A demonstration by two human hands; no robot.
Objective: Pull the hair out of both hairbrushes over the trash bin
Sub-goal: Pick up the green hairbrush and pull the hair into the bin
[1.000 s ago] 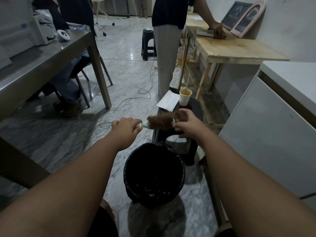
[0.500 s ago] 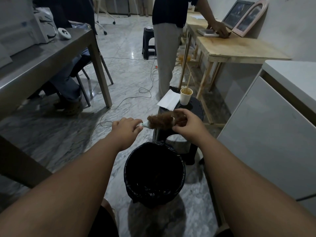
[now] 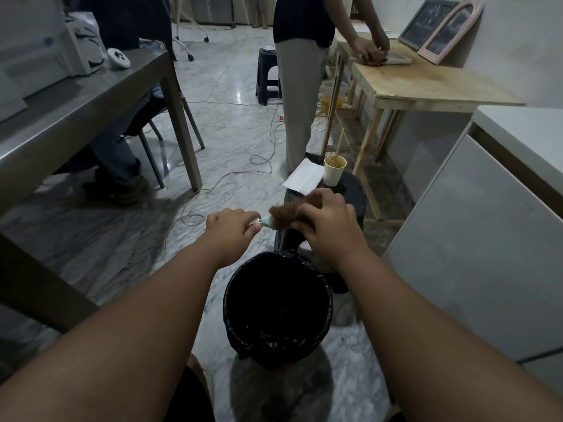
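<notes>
Two bare hands are working together in front of the camera, just beyond the far rim of the trash bin (image 3: 277, 303), which is standing on the marble floor (image 3: 231, 141) lined with a black bag. The left hand (image 3: 232, 230) is wrapping tight around the pale green handle of a hairbrush (image 3: 265, 221), so only a short stub of the handle is showing past the fingers. The right hand (image 3: 327, 222) is lying over the brush head with its fingers curling down into the brown hair (image 3: 283, 214) that is matted thickly over the bristles; the fingertips are pinching into the clump, and most of the brush head is hiding under hair and hand. The brush is pointing roughly sideways, held up in the air rather than resting on anything. Right behind the hands a black stool (image 3: 350, 193) is carrying a paper cup (image 3: 334, 171) with a thin stick leaning out of it, and a white sheet of paper (image 3: 303, 179) is lying beside the cup. Only one hairbrush is showing here. Farther back, another person in light trousers (image 3: 297, 102) is standing at a wooden table (image 3: 426, 86), and a grey metal table (image 3: 76, 111) is filling the left side.
</notes>
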